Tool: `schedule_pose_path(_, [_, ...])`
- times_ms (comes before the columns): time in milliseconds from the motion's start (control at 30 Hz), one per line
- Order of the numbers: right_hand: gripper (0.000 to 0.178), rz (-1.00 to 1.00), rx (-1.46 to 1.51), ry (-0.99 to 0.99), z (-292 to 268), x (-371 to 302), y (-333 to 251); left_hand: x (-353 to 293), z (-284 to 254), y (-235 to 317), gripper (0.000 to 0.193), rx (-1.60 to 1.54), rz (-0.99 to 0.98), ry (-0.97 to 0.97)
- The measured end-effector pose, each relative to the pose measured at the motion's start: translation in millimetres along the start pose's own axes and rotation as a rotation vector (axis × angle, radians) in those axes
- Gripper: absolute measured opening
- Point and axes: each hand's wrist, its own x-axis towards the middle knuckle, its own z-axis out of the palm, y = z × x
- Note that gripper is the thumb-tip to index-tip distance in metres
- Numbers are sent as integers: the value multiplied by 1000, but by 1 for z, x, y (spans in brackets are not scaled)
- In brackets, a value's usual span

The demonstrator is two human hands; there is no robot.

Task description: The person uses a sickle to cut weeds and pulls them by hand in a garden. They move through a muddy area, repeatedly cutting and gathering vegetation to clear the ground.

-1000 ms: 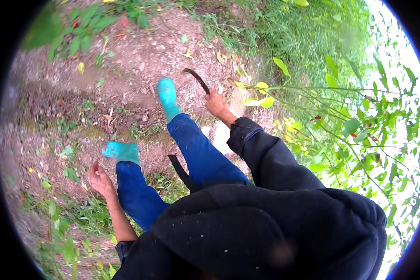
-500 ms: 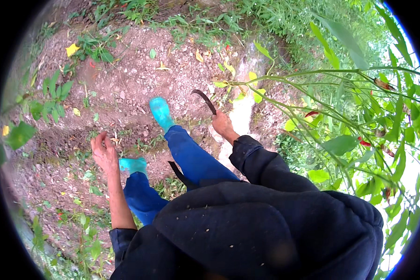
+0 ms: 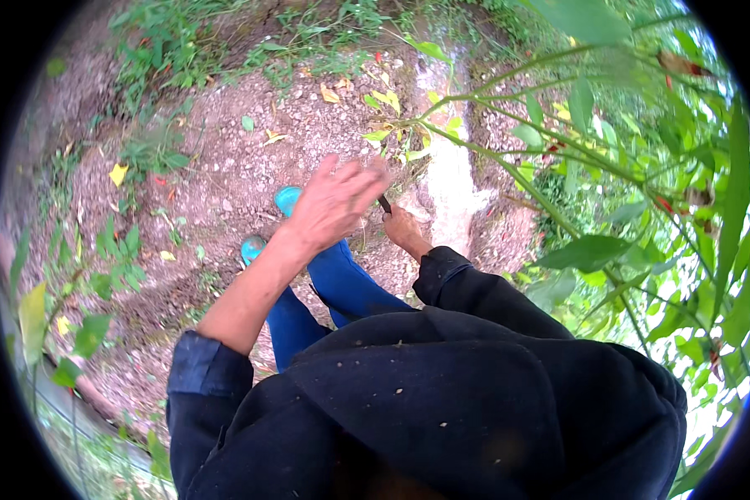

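My right hand (image 3: 406, 232) is closed round the handle of a sickle (image 3: 384, 203). Most of its curved dark blade is hidden behind my left hand (image 3: 335, 207). That hand is raised in front of my body with its fingers stretched out and slightly blurred, and nothing shows in it. Its fingertips overlap the sickle in the picture; whether they touch it I cannot tell. Just beyond the fingers, a leafy plant (image 3: 550, 146) with long green stems leans in from the right, its base among yellowing leaves (image 3: 385, 102).
My feet in turquoise boots (image 3: 288, 200) stand on bare, crumbly soil (image 3: 233, 158). Low weeds (image 3: 154, 54) grow at the far side and left. Dense foliage (image 3: 683, 275) with a few red pods fills the right. A pale strip (image 3: 448, 187) runs along the ground beside my right hand.
My left hand has swung up and to the right, from beside my left boot to in front of the sickle. My right hand keeps its grip. The plant appears nearer on the right.
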Motion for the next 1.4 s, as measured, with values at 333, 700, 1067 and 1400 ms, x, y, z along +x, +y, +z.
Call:
schedule_pose_path(333, [28,143,285,246,51,-60,37,127,17,79,38,196,819,127])
schedule_pose_path(700, [27,459,696,435,140,-161,79,187,28,-8,36,793,521,-57])
schedule_pose_path(1067, [27,645,769,391,220,-181,119,211,11,-31,13,964,533,-267])
schedule_pose_path(1400, [27,731,979,412,159,-142,208,169,17,-93,33,972,514,-141])
